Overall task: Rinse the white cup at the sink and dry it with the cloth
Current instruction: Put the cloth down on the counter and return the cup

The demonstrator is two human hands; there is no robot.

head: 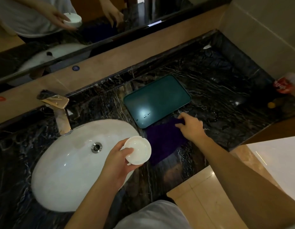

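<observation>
My left hand grips the white cup by its side, with the mouth tilted up toward me, over the right rim of the white oval sink. The dark purple cloth lies flat on the black marble counter, just right of the sink. My right hand rests on the cloth's far right corner, fingers curled down onto the fabric; I cannot tell whether they pinch it. No water runs from the gold faucet.
A dark green tray lies on the counter behind the cloth. A red-labelled packet and a small yellow object sit at the far right. A mirror runs along the back wall. The counter's front edge steps in at lower right.
</observation>
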